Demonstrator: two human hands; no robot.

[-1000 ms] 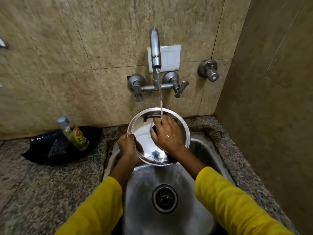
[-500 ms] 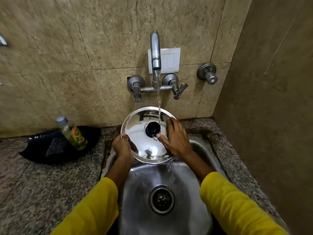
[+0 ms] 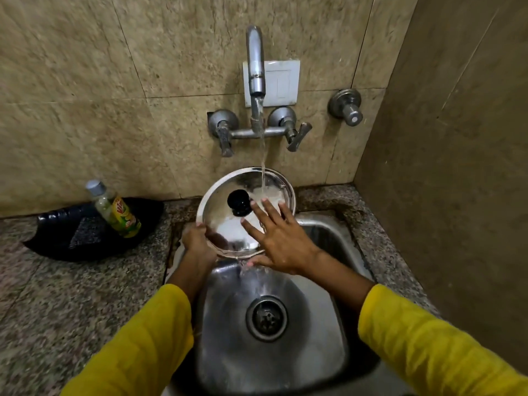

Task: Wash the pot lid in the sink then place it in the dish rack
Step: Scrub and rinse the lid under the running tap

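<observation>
A round steel pot lid with a black knob is tilted toward me above the back of the steel sink. My left hand grips its lower left rim. My right hand lies flat on the lid's right side, fingers spread, just right of the knob. Water from the tap falls onto the lid's upper right and runs off its lower edge into the sink. No dish rack is in view.
A small bottle with a yellow-green label stands on a black tray on the granite counter to the left. Tap handles and a wall valve stick out of the tiled wall. A brown wall closes the right side.
The lid turned from its hollow underside to its knob side. My right hand came off the inside and now lies spread on the top, right of the knob. The left hand kept its grip.
</observation>
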